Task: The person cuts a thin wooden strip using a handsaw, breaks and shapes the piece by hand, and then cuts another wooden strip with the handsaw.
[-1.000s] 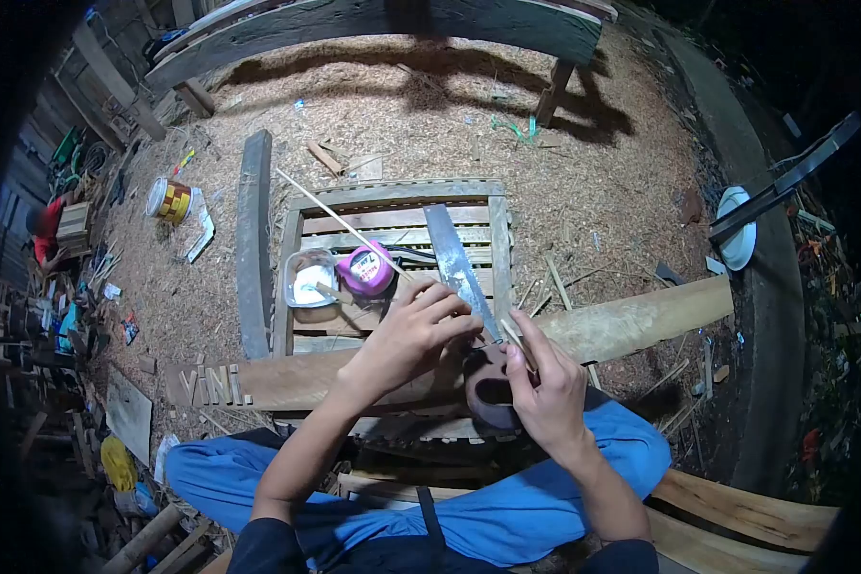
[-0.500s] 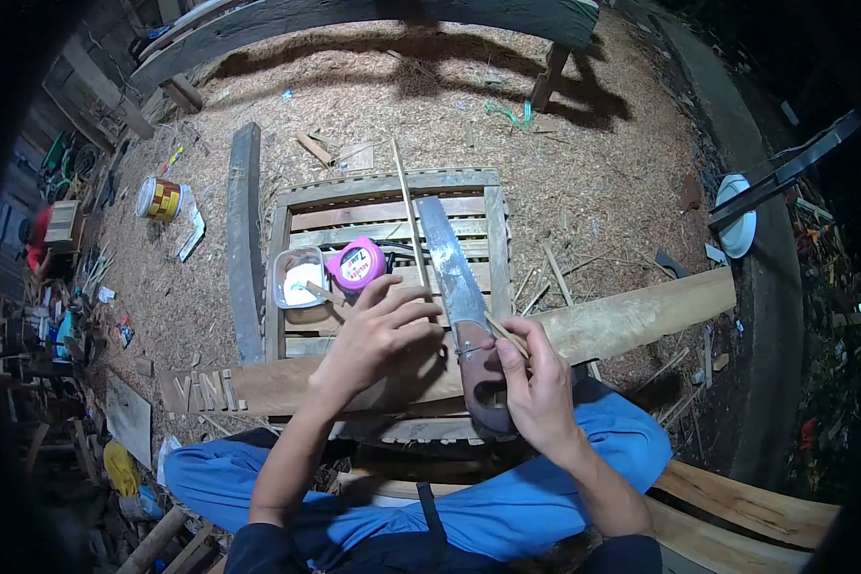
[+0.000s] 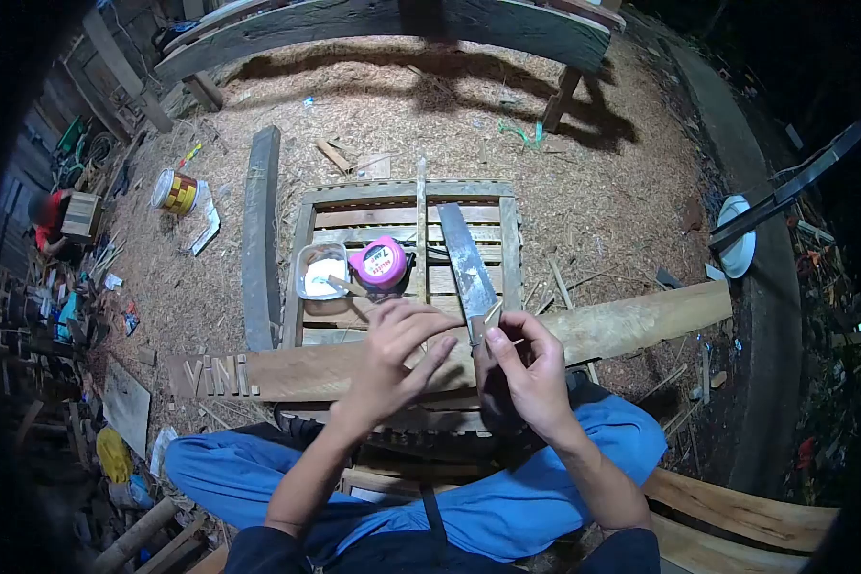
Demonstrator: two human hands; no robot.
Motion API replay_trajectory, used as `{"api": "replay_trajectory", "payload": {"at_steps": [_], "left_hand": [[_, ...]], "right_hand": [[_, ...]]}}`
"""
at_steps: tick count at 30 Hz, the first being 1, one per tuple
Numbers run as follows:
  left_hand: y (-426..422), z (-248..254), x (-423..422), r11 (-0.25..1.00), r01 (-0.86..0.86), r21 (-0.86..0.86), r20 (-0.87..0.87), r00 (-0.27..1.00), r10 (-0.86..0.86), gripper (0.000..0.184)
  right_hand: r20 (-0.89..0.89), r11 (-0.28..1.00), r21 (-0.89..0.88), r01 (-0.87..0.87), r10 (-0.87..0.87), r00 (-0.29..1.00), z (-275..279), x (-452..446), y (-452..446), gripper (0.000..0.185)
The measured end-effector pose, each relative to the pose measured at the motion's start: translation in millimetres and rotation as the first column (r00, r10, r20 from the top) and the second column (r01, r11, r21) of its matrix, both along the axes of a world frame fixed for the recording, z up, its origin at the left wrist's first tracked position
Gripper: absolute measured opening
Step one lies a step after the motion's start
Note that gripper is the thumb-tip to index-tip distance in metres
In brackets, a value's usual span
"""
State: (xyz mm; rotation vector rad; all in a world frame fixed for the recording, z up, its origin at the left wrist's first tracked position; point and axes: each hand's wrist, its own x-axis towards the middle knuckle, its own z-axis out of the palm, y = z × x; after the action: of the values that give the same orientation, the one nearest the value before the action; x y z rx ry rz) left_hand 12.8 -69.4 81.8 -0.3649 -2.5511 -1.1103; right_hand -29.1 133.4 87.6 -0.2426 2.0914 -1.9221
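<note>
My right hand pinches a thin wooden strip between thumb and fingertips, above the handle end of a handsaw. To its left, my left hand hovers with fingers stretched toward the strip and thumb apart, holding nothing. Below both hands a long wooden board lies across a slatted wooden table; small wood pieces forming letters stand at its left end. Beyond my left hand are a pink tape measure and a clear tub of white paste with a small stick in it. A narrow wooden stick lies on the slats.
A dark beam lies left of the table. Farther left stand a paint bucket and a person in red. A heavy bench spans the back. Shavings cover the ground; planks lie at lower right.
My left hand has moved right, its fingers now reaching toward my right hand. The pinched strip has turned more upright. The whole view has shifted slightly.
</note>
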Motion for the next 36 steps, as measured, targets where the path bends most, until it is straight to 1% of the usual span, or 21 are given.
{"api": "replay_trajectory", "payload": {"at_steps": [1,3,5,6,7,11,13,14,15,17,19,20,21,22,23,25,29,31,34,35,36], "left_hand": [[7,3,3,0.989,-0.038,0.141,0.013,0.999,0.036,0.028],[18,2,8,0.985,-0.048,0.166,-0.013,0.999,0.050,0.031],[28,5,13,0.938,-0.063,0.341,0.100,0.994,0.030,0.035],[32,5,14,0.921,-0.091,0.379,0.107,0.993,0.054,0.036],[34,5,17,0.921,-0.089,0.378,0.104,0.993,0.053,0.036],[30,5,22,0.908,-0.106,0.406,0.115,0.991,0.065,0.032],[25,9,24,0.896,-0.101,0.432,0.116,0.992,0.056,0.029],[21,13,24,0.920,-0.112,0.376,0.107,0.991,0.077,0.028],[18,17,25,0.940,-0.123,0.317,0.098,0.990,0.097,0.027],[12,15,27,0.938,-0.141,0.318,0.083,0.989,0.120,0.026],[5,10,28,0.861,-0.204,0.465,0.149,0.977,0.151,0.027],[4,9,29,0.812,-0.222,0.540,0.201,0.971,0.131,0.027],[4,9,30,0.811,-0.224,0.540,0.197,0.971,0.137,0.027],[4,10,30,0.734,-0.201,0.648,0.205,0.975,0.085,0.027],[4,10,31,0.643,-0.178,0.745,0.206,0.978,0.031,0.026],[-1,11,34,0.654,-0.179,0.735,0.239,0.971,-0.003,0.029],[-2,7,39,0.646,-0.171,0.744,0.255,0.966,-0.038,0.040],[-4,2,40,0.668,-0.167,0.726,0.243,0.970,-0.022,0.045],[-8,-2,41,0.710,-0.116,0.694,0.308,0.940,-0.147,0.053],[-7,-2,42,0.709,-0.116,0.695,0.308,0.939,-0.149,0.053],[-7,3,42,0.746,-0.095,0.659,0.316,0.935,-0.160,0.056]], "right_hand": [[0.048,0.999,-0.031,-0.015,0.017,0.999,0,1,0,0.023],[0.001,0.999,-0.024,-0.024,0.024,1.000,3,3,-3,0.023],[-0.046,1.000,-0.013,-0.027,0.027,0.999,8,6,-5,0.025],[-0.101,1.000,-0.001,0.005,-0.006,0.995,11,8,-7,0.025],[-0.156,0.999,0.007,0.039,-0.037,0.987,13,10,-7,0.026],[-0.199,1.000,0.005,0.005,-0.004,0.980,18,12,-3,0.026],[-0.175,0.995,0.080,-0.067,0.080,0.981,22,10,0,0.023],[-0.180,0.994,0.081,-0.071,0.085,0.980,21,8,0,0.023],[-0.250,0.990,0.123,-0.075,0.104,0.963,18,6,-1,0.020],[-0.320,0.984,0.160,-0.080,0.129,0.939,19,6,-3,0.017],[-0.175,0.965,0.143,-0.221,0.244,0.954,22,5,-5,0.013],[-0.179,0.963,0.143,-0.227,0.251,0.951,20,5,-6,0.013],[-0.114,0.955,0.096,-0.282,0.292,0.950,16,4,-8,0.014],[-0.049,0.943,0.047,-0.331,0.333,0.942,14,4,-10,0.015],[-0.051,0.942,0.050,-0.333,0.336,0.941,15,5,-12,0.015],[-0.228,0.943,0.125,-0.308,0.329,0.916,18,5,-18,0.014],[-0.254,0.901,0.233,-0.365,0.419,0.872,30,7,-23,0.015],[-0.331,0.875,0.369,-0.312,0.438,0.836,32,9,-24,0.018],[-0.339,0.896,0.298,-0.330,0.422,0.841,31,11,-23,0.018],[-0.337,0.896,0.299,-0.329,0.422,0.842,30,9,-21,0.018],[-0.366,0.879,0.364,-0.308,0.440,0.820,29,8,-18,0.017]]}}
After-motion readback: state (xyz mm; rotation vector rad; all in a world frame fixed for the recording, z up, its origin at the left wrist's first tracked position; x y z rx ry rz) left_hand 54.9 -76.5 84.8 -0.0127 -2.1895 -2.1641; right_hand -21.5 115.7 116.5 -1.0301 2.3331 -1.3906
